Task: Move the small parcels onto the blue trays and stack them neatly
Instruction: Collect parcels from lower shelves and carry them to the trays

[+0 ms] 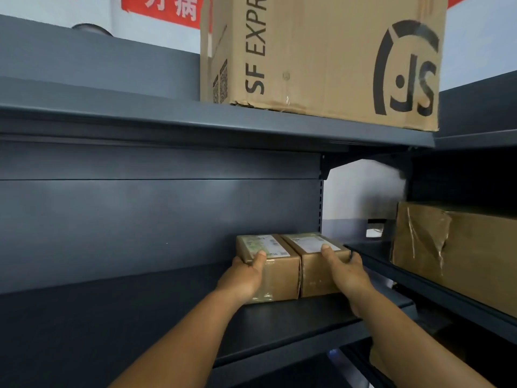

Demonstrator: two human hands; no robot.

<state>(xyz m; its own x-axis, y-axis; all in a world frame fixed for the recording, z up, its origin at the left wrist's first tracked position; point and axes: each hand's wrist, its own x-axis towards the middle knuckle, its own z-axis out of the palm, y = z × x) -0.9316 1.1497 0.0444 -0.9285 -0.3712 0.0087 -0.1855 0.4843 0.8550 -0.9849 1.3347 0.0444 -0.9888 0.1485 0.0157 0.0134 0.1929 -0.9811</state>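
Parcels sit side by side at lower centre of the frame, on a dark grey shelf [112, 317] that runs across the lower half. The left parcel [277, 273] and the right parcel [313, 264] are small brown cardboard boxes, each with a white label on top, and their facing sides touch or nearly touch.

The left hand [243, 278] reaches in from the bottom of the frame and grips the left parcel at its near left corner, thumb laid over the top edge onto the label, the rest of the fingers hidden round the far side. The right hand [347, 275] grips the right parcel the same way from its right side: thumb on the label, fingers curled round the right face. Whether either parcel is lifted off the shelf, I cannot tell; their bottoms appear level with the shelf surface.

Above, on the upper shelf [140, 119], stands a large carton [321, 51] printed "SF EXPR" and a round black logo, filling the upper right of the frame. At the right edge, on a neighbouring shelf, sits another brown carton [453, 253] with wrinkled clear tape. A red banner [165, 9] with white characters shows at the top left, behind the shelving.
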